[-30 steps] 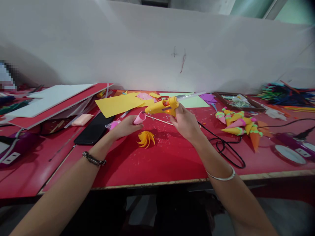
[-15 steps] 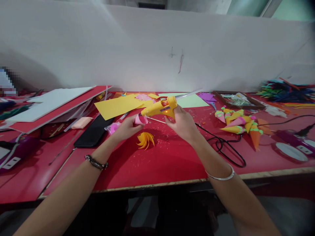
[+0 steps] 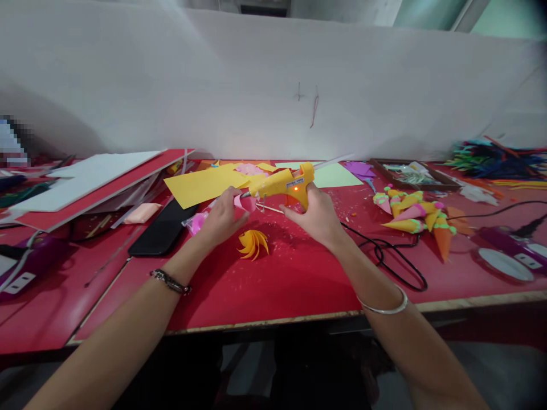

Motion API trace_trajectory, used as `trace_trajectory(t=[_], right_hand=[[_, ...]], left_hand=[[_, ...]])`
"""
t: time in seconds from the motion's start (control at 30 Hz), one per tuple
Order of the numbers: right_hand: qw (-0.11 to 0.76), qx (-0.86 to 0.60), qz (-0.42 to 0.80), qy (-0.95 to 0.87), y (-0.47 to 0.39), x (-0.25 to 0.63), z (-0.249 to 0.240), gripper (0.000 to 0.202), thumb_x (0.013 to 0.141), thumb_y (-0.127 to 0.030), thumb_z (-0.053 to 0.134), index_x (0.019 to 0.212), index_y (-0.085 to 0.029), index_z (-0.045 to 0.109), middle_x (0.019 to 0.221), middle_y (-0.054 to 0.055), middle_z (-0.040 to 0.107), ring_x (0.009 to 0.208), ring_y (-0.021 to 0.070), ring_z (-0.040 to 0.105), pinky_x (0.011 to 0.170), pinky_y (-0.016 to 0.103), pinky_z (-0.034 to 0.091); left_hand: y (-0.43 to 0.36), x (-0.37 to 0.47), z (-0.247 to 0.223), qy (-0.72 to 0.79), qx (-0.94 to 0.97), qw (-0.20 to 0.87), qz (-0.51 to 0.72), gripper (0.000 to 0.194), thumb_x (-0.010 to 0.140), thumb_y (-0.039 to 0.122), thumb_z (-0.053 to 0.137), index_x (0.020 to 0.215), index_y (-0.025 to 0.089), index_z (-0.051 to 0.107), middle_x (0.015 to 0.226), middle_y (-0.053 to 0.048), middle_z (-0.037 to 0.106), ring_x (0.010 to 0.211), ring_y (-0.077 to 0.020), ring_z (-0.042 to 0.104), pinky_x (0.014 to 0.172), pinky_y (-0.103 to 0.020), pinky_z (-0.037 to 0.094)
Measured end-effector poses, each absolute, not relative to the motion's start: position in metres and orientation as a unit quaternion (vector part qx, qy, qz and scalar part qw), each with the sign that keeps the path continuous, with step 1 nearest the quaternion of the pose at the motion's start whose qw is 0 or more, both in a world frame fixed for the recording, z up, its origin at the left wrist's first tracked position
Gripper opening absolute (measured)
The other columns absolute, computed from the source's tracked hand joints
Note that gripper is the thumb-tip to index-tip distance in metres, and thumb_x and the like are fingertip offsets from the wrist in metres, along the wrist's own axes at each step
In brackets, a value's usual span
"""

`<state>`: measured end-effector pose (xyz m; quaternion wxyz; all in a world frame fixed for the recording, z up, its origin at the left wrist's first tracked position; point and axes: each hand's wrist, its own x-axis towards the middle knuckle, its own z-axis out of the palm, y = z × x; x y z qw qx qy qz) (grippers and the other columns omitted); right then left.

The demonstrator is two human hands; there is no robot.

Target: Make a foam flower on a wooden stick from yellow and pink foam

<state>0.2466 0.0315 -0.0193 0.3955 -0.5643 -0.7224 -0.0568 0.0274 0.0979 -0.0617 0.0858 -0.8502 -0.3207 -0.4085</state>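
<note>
My right hand [image 3: 314, 213] is wrapped round the handle of a yellow hot glue gun [image 3: 280, 183], whose small orange light glows. A clear glue stick [image 3: 333, 162] juts from its back end. Between the fingers of my left hand [image 3: 224, 216] is a curled piece of pink paper [image 3: 247, 204]. The gun's nozzle is at the pink paper; whether they touch I cannot tell. Just below, on the red table [image 3: 273, 290], sits a yellow-orange curled paper flower [image 3: 253, 244]. A pink item in clear plastic [image 3: 195, 223] lies beside my left hand.
Left of my hands lies a black phone [image 3: 162, 230], near yellow paper [image 3: 200, 185]. Several paper cones [image 3: 414, 213] are heaped at the right, behind a looped black cord [image 3: 399, 267]. A brown tray [image 3: 447, 183] and pipe cleaners [image 3: 496, 162] stand farther back.
The glue gun has shifted and tilted slightly, with its handle showing more. My left hand has turned a little round the pink paper, fingers raised nearer the nozzle.
</note>
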Motion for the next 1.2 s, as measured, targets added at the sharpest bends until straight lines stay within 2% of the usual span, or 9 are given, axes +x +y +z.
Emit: trace_trajectory(t=[0.23,0.47,0.7,0.93,1.2], right_hand=[[0.383,-0.550,-0.026,-0.742,0.028,0.246,-0.015,0.037,0.069,-0.036,0.055,0.098,-0.015,0.049,0.076,0.006,0.059,0.067,0.0182,0.056,0.055,0.026,0.038],[0.364,-0.541,0.013,-0.758,0.027,0.250,-0.011,0.031,0.069,-0.027,0.051,0.097,-0.016,0.049,0.071,0.003,0.057,0.059,0.0137,0.051,0.052,0.024,0.035],[0.347,-0.544,0.016,-0.763,0.028,0.253,-0.011,0.027,0.069,-0.025,0.048,0.095,-0.016,0.049,0.068,0.002,0.055,0.054,0.0117,0.047,0.049,0.024,0.032],[0.324,-0.547,0.002,-0.772,0.029,0.256,-0.012,0.026,0.071,-0.023,0.046,0.096,-0.016,0.047,0.069,0.002,0.055,0.055,0.0128,0.047,0.049,0.024,0.030],[0.287,-0.581,-0.077,-0.758,0.032,0.260,-0.013,0.025,0.074,-0.025,0.044,0.097,-0.014,0.047,0.080,0.008,0.059,0.062,0.0180,0.053,0.050,0.027,0.031]], left_hand=[[0.097,0.019,-0.051,-0.339,-0.843,0.176,-0.378,0.029,0.071,0.020,0.054,0.095,0.016,0.038,0.088,-0.010,0.049,0.080,-0.0214,0.048,0.069,-0.036,0.041],[0.096,0.017,-0.049,-0.346,-0.840,0.213,-0.360,0.024,0.075,0.024,0.050,0.094,0.017,0.038,0.088,-0.010,0.050,0.080,-0.0205,0.046,0.068,-0.033,0.039],[0.096,0.017,-0.047,-0.348,-0.829,0.217,-0.379,0.021,0.074,0.020,0.050,0.092,0.017,0.039,0.085,-0.008,0.049,0.076,-0.0187,0.045,0.067,-0.032,0.039],[0.097,0.015,-0.046,-0.365,-0.822,0.219,-0.378,0.021,0.073,0.021,0.050,0.091,0.017,0.039,0.086,-0.008,0.049,0.077,-0.0197,0.047,0.067,-0.033,0.039],[0.097,0.015,-0.045,-0.386,-0.811,0.243,-0.366,0.016,0.076,0.023,0.047,0.090,0.018,0.041,0.082,-0.008,0.051,0.076,-0.0199,0.048,0.065,-0.032,0.038]])
